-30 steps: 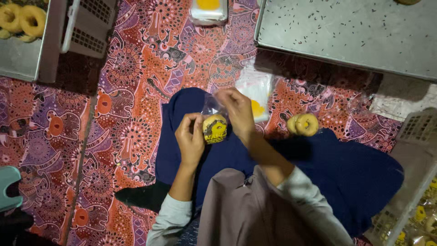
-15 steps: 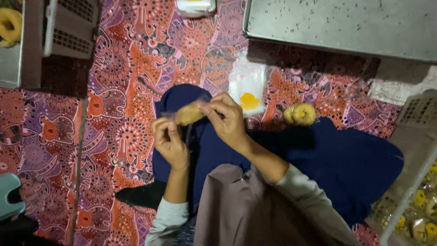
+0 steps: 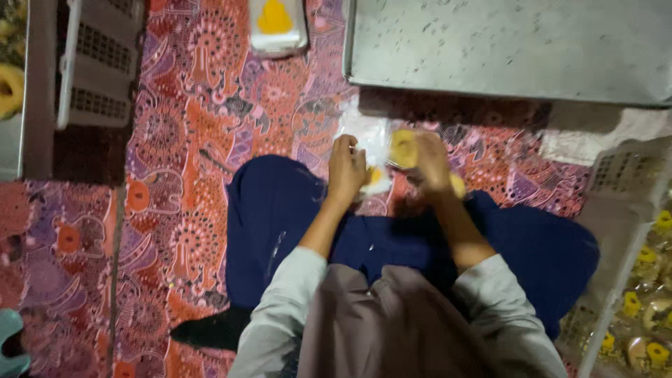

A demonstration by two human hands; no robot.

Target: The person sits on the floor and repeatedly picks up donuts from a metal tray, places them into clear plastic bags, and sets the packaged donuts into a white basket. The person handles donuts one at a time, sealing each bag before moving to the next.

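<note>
Two bare hands work above the person's dark blue lap. The right hand [image 3: 428,162] is closed around a round yellow pastry in clear plastic wrap [image 3: 404,148], held over the patterned red floor mat [image 3: 175,210]. The left hand [image 3: 346,168], just beside it, pinches a small stack of clear plastic bags [image 3: 371,136]. A grey metal tray [image 3: 504,49] lies beyond; a white slatted plastic crate [image 3: 623,210] of wrapped pastries stands at the right.

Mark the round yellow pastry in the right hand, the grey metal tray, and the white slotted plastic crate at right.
round yellow pastry [image 3: 403,148], head view, its upper face above the fingers.
grey metal tray [image 3: 504,49], head view, bare middle.
white slotted plastic crate [image 3: 619,175], head view, top wall.
</note>
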